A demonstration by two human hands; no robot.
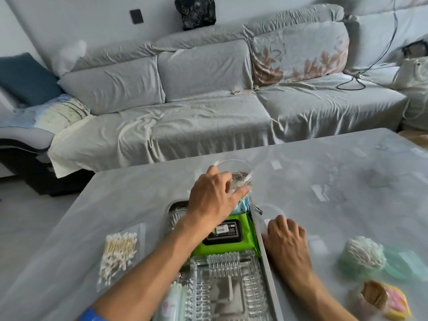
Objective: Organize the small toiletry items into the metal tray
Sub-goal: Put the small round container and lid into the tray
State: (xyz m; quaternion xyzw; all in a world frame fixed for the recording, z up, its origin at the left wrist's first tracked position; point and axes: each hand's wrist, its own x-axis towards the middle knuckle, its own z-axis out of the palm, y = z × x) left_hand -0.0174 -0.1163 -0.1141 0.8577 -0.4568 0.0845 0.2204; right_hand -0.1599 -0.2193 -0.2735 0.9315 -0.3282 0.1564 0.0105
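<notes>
One clear round container [234, 174], light, slick and rigid, sits gripped by its rim in our left hand [213, 195] above the metal tray [172, 208]; our right hand [287, 239] lies flat and empty.

A single wide-angle view from the person's head looks forward and down across the pale grey marbled surface [347, 172]. It sits close above the near edge, where the long rectangular metal tray [269, 269] runs out of the bottom of the picture. Beyond the far edge, the grey fabric-covered sofa [185, 117] fills the upper half.
</notes>
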